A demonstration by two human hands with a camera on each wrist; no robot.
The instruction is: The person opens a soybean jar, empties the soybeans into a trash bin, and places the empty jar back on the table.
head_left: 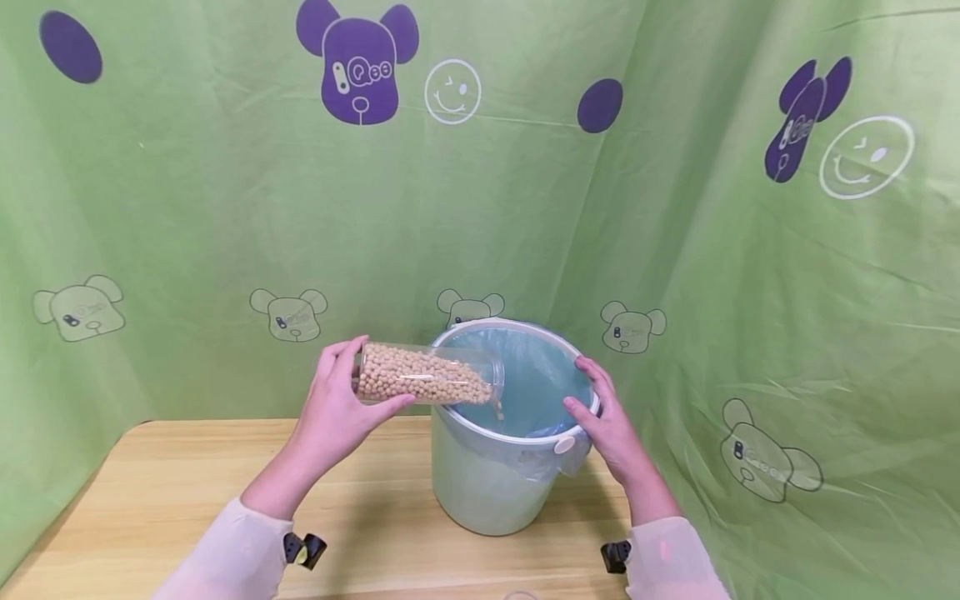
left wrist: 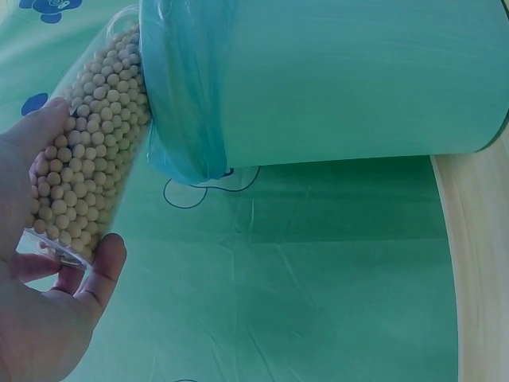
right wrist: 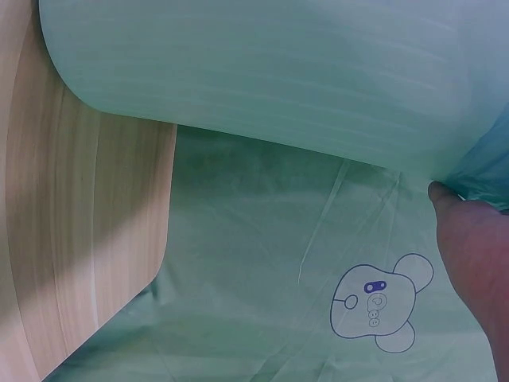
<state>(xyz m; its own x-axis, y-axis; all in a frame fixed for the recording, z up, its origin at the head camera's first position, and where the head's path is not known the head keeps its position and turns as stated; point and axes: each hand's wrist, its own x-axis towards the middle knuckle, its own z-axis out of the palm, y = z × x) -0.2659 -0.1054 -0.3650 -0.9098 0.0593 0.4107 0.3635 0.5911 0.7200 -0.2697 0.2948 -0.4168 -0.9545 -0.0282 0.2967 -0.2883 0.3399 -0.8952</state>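
My left hand (head_left: 335, 414) grips a clear jar (head_left: 423, 375) near its base end. Pale round dried beans (left wrist: 87, 171) lie inside the jar, which is tipped almost level with its mouth over the near-left rim of a light green trash bin (head_left: 487, 492). A few beans spill from the mouth into the bin. A thin blue-green bag (left wrist: 187, 95) lines the bin and folds over its outside. On the bin's right side my right hand (head_left: 613, 433) holds the white rim, thumb toward the inside. The right wrist view shows part of that hand beside the bag.
The bin stands upright on a light wooden table (head_left: 217, 483). Green curtains (head_left: 487, 217) printed with bear heads surround the table at the back and sides. A thin round edge shows at the bottom of the head view, mostly cut off.
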